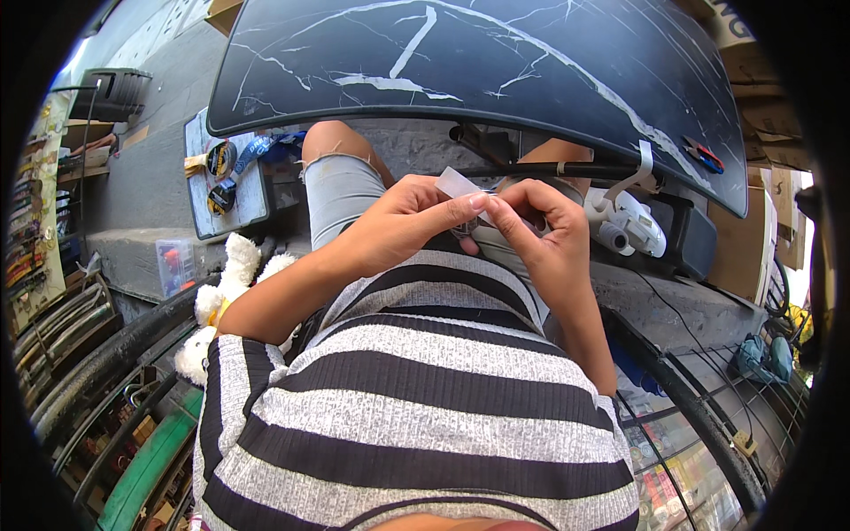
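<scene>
Translucent plastic strip [460,184] pinched between left hand [403,221] and right hand [540,230] fingertips, above striped shirt [425,389]

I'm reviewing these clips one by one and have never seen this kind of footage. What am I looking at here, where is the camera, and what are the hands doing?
There is no machine: a person wears a wide fisheye camera on the head, looking down, which is why straight edges bend near the rim. The striped shirt at the bottom is the person's own body, and the forearms come up from it. The left hand and right hand meet in front of the chest, both pinching a small clear plastic piece; a small dark part sits under it, too small to identify. Above is a dark marble-patterned table. A white tool hangs under its edge. Rolls of tape lie on a board at left, near a white plush toy.
</scene>
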`<state>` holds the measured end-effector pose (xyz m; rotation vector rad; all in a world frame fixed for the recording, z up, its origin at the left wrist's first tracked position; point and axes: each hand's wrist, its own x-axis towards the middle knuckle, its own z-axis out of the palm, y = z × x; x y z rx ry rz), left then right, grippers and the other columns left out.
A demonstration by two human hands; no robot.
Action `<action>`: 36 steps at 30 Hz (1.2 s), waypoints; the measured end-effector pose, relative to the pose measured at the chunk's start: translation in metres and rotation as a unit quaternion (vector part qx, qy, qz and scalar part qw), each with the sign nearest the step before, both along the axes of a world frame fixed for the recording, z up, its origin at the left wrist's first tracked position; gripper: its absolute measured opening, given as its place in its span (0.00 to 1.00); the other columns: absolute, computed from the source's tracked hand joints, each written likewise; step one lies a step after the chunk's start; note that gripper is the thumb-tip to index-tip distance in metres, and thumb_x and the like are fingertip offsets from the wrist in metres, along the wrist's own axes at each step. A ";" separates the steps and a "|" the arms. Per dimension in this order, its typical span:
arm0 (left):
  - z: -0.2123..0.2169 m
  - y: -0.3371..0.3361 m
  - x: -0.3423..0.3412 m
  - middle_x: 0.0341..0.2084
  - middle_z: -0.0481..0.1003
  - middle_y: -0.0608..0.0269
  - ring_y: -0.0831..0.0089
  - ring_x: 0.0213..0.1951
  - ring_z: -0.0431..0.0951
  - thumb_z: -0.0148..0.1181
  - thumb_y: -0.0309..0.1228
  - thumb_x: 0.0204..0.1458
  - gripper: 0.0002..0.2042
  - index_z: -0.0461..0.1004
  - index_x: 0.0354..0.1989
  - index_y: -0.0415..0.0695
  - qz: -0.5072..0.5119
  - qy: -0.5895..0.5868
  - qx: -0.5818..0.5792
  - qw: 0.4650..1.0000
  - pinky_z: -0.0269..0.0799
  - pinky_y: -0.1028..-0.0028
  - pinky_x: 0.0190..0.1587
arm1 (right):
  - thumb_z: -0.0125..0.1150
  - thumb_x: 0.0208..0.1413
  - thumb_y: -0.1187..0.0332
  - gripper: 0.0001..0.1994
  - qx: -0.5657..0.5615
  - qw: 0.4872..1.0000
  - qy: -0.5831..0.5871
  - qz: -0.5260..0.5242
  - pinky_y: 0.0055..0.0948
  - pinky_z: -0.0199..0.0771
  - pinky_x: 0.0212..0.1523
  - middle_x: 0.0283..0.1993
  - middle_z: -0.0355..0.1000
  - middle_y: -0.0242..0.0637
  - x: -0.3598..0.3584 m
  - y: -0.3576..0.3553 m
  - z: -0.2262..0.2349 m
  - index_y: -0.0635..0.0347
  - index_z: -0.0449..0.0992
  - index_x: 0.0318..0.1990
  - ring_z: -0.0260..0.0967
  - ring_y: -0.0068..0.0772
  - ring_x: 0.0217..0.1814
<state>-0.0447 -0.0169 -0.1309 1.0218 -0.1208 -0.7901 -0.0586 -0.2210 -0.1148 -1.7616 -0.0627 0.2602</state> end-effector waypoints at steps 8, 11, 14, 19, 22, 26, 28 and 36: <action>0.000 -0.004 0.001 0.37 0.79 0.60 0.74 0.37 0.80 0.50 0.40 0.68 0.18 0.78 0.48 0.35 -0.003 -0.034 0.023 0.999 0.77 0.74 0.43 | 0.67 0.56 0.72 0.08 -0.089 0.993 -0.069 0.025 0.17 0.56 0.26 0.21 0.67 0.24 0.002 0.003 0.007 0.65 0.76 0.27 0.59 0.11 0.25; 0.002 -0.002 0.001 0.35 0.79 0.61 0.74 0.36 0.79 0.49 0.40 0.68 0.19 0.78 0.46 0.35 -0.015 -0.049 0.042 0.998 0.77 0.75 0.42 | 0.67 0.55 0.71 0.10 -0.129 0.990 -0.056 0.030 0.20 0.52 0.22 0.18 0.64 0.25 0.000 0.004 0.012 0.65 0.76 0.25 0.56 0.12 0.22; 0.003 -0.001 0.003 0.37 0.79 0.60 0.76 0.38 0.79 0.49 0.41 0.68 0.19 0.79 0.46 0.35 -0.043 -0.058 0.060 0.996 0.78 0.75 0.40 | 0.68 0.55 0.69 0.12 -0.159 0.986 -0.020 0.037 0.21 0.51 0.21 0.17 0.63 0.26 -0.004 0.002 0.016 0.66 0.75 0.25 0.55 0.13 0.20; 0.011 0.007 0.020 0.42 0.81 0.57 0.77 0.40 0.79 0.50 0.39 0.67 0.18 0.79 0.48 0.35 -0.037 -0.105 0.093 0.989 0.79 0.75 0.37 | 0.69 0.56 0.62 0.16 -0.275 0.951 0.102 0.095 0.20 0.57 0.22 0.16 0.67 0.30 0.000 -0.016 0.023 0.67 0.77 0.26 0.60 0.15 0.19; 0.024 0.017 0.032 0.42 0.81 0.54 0.76 0.39 0.80 0.52 0.39 0.67 0.17 0.80 0.47 0.36 -0.100 -0.102 0.067 0.987 0.79 0.76 0.33 | 0.59 0.63 0.55 0.19 -0.192 0.976 -0.008 0.098 0.24 0.69 0.38 0.34 0.76 0.39 0.013 -0.028 0.027 0.65 0.80 0.42 0.73 0.22 0.39; 0.047 0.019 0.041 0.40 0.82 0.56 0.77 0.38 0.80 0.56 0.40 0.65 0.17 0.80 0.46 0.36 -0.198 -0.108 0.075 0.972 0.78 0.77 0.32 | 0.46 0.69 0.48 0.27 0.114 0.973 -0.074 0.188 0.34 0.68 0.59 0.55 0.71 0.43 0.031 -0.006 0.012 0.61 0.68 0.62 0.69 0.34 0.60; 0.061 0.022 0.045 0.36 0.82 0.59 0.79 0.35 0.80 0.57 0.40 0.64 0.17 0.80 0.45 0.36 -0.248 -0.151 0.105 0.951 0.78 0.78 0.31 | 0.48 0.67 0.46 0.32 0.182 0.940 0.010 0.288 0.38 0.66 0.63 0.60 0.67 0.46 0.038 0.001 0.006 0.63 0.61 0.67 0.66 0.37 0.64; 0.082 0.039 0.050 0.32 0.82 0.55 0.79 0.24 0.79 0.61 0.36 0.62 0.16 0.80 0.43 0.32 -0.250 -0.149 0.231 0.928 0.76 0.82 0.24 | 0.59 0.64 0.66 0.20 0.132 0.936 0.000 0.328 0.27 0.75 0.50 0.55 0.73 0.38 0.053 0.002 0.011 0.59 0.68 0.62 0.73 0.24 0.48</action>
